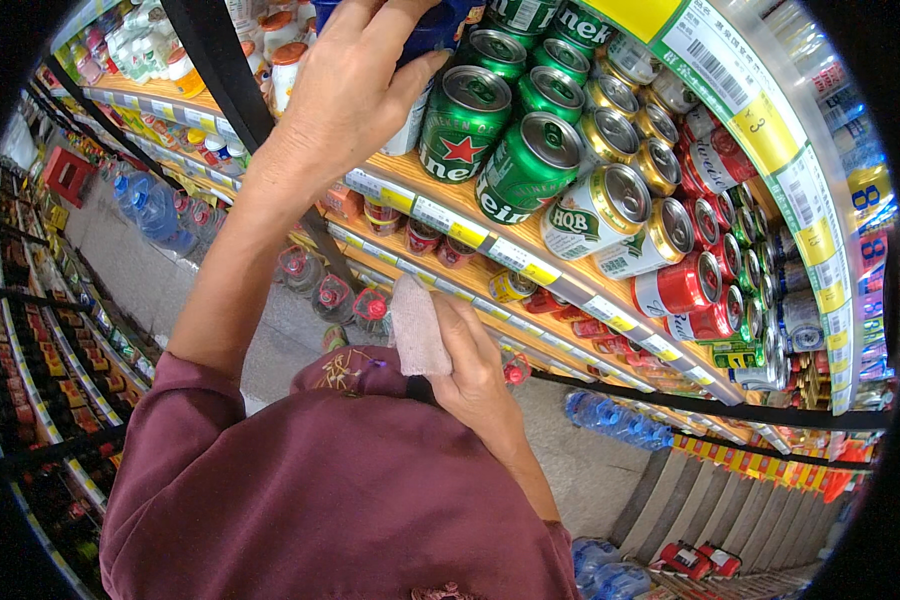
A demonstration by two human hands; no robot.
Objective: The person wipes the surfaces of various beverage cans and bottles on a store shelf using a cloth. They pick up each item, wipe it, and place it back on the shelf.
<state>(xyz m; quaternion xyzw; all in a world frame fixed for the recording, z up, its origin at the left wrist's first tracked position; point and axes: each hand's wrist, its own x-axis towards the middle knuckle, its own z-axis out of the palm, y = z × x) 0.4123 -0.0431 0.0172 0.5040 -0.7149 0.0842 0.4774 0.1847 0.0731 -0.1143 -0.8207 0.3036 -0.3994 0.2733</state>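
Note:
My left hand [352, 90] reaches up to the shelf at the top of the view, its fingers bent around a dark blue container [431, 34] that is partly cut off by the picture's edge. Just to its right stand green Heineken cans [461, 131] in rows. Low in front of my body, my right hand [469, 360] holds a folded pale pink cloth [420, 330]. Beside the green cans are white HQB cans [596, 214] with gold tops, then red Budweiser cans [679, 285].
A price-label rail [495, 247] runs along the shelf's front edge. Lower shelves hold more cans and tubs. Large water bottles [154, 210] and a red stool [70, 176] stand on the floor. Another stocked shelf unit [52, 352] is at the left; a black post [221, 67] rises beside my left forearm.

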